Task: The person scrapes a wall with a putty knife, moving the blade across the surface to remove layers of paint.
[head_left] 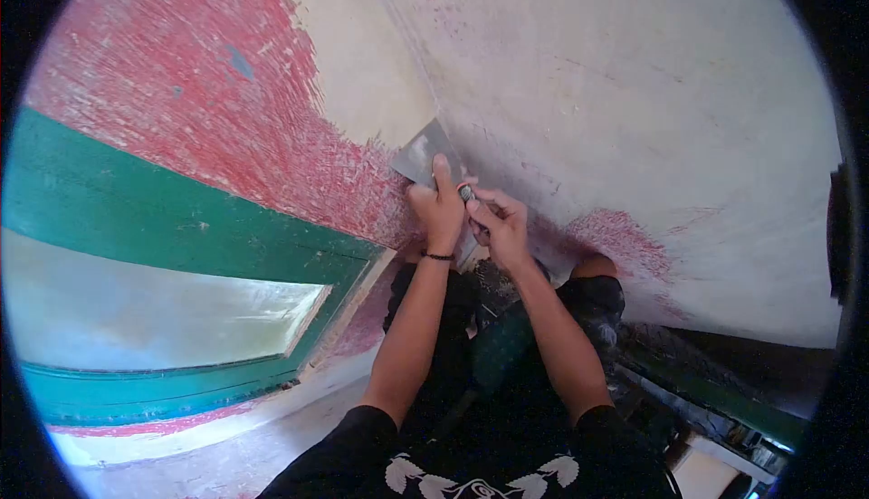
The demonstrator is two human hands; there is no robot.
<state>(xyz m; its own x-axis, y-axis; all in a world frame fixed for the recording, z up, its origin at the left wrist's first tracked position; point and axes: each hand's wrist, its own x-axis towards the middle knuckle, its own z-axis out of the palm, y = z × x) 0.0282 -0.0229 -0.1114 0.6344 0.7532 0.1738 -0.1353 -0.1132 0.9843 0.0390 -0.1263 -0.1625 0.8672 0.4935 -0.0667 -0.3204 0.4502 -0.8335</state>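
Note:
A broad, flat metal putty knife [418, 157] lies against the wall near the corner, between the cream patch and the red, scratched area. My left hand [439, 214], with a dark bracelet at the wrist, is closed on it, one finger stretched along the blade. Beside it, my right hand [502, 228] is closed around a small round end [465, 191] with a reddish rim, which looks like part of the handle. The fingers hide most of the handle, so how it joins the blade cannot be seen.
At left, a green frame [181, 205] surrounds a pale pane [154, 295]. A whitish wall [652, 92] meets the red-streaked wall [208, 74] at the corner. My knees are close to the wall below my hands. A dark green beam [724, 395] and clutter are at lower right.

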